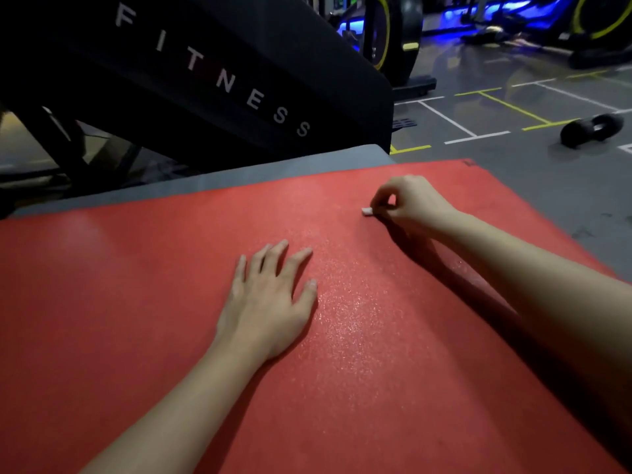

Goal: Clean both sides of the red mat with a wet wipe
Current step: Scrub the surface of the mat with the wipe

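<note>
- as it lies flat on the floor [533, 172], the red mat [136, 302] fills most of the view, running from the near edge out to a far corner at upper right.
- surface finely pebbled. a band through the middle, between the two hands and toward the near side, glints with small specks of light. the left part looks duller and smoother.
- its far edge lies over a grey mat [273, 169], which shows as a strip just beyond it.
- left hand [270, 302]: palm down, flat on the red mat near its middle, fingers straight and spread, thumb out to the side. it holds nothing.
- right hand [407, 203]: further out, toward the mat's far right. fingers curled in, thumb and fingertips pinching a small white wet wipe [366, 211].
- only a little of the wipe sticks out past the fingertips, and that bit touches the mat.
- right forearm reaches in across the mat's right edge and throws a dark shadow on the red beneath it.
- beyond the grey mat stands a black machine panel [239, 63] lettered "fitness".
- a black dumbbell [591, 130] lies on the floor well apart to the right, among white and yellow floor lines.
- far back, a yellow-rimmed wheel [386, 35], with blue light beyond it.
</note>
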Demonstrator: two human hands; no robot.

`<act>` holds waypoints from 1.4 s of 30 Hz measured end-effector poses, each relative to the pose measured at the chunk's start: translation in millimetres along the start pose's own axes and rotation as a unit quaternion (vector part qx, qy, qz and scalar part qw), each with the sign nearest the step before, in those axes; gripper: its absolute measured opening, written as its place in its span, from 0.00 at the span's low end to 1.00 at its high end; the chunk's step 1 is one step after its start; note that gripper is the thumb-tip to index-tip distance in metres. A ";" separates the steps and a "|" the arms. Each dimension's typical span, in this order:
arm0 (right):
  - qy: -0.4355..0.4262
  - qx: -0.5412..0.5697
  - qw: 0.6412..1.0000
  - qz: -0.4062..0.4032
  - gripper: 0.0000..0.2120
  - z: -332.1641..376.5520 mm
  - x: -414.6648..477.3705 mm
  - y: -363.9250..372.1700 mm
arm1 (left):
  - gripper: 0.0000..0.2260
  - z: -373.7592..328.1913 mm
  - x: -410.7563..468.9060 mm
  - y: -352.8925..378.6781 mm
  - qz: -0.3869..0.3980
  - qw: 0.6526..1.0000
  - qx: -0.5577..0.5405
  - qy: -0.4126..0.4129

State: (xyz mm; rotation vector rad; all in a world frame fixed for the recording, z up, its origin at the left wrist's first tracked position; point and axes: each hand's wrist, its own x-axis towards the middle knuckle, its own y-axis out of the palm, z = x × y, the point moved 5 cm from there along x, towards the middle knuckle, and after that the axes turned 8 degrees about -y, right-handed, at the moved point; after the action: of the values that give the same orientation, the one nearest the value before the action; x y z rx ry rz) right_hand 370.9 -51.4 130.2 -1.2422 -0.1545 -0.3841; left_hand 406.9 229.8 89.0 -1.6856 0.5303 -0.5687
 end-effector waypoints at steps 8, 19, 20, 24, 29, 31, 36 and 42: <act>0.015 -0.010 1.000 0.026 0.05 -8.7 32.2 11.7 | 0.29 -0.7 -2.3 -0.7 0.007 1.000 0.002 0.003; 0.112 -0.060 0.990 -0.063 0.06 -33.9 92.6 19.8 | 0.29 0.3 0.0 -2.6 0.009 1.000 -0.002 0.003; 0.109 -0.066 0.990 -0.059 0.07 -35.1 91.8 21.6 | 0.28 1.9 0.5 -1.9 0.007 1.000 -0.001 0.004; 0.062 -0.112 0.992 -0.017 0.07 -45.4 79.3 28.0 | 0.29 2.3 0.0 1.4 -0.001 1.000 -0.007 0.001; 0.095 -0.139 0.985 -0.038 0.05 -59.0 85.6 9.7 | 0.30 0.6 0.4 -1.5 0.007 1.000 -0.003 -0.002; 0.145 -0.108 0.982 -0.060 0.05 -66.5 78.4 3.9 | 0.31 1.1 -0.6 -1.5 0.010 1.000 -0.002 -0.004; 0.019 -0.027 0.999 -0.009 0.02 -55.2 56.7 1.7 | 0.31 1.5 0.5 -0.5 0.004 1.000 -0.013 -0.005; 0.018 -0.066 0.996 -0.063 0.08 -65.1 32.1 -10.8 | 0.30 1.7 -0.8 -2.2 0.015 1.000 -0.014 -0.008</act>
State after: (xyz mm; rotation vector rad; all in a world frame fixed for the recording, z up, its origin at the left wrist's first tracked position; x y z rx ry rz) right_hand 390.6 -122.0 129.2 -1.3584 -0.1790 -0.5334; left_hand 407.4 232.0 90.8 -1.7054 0.5533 -0.5276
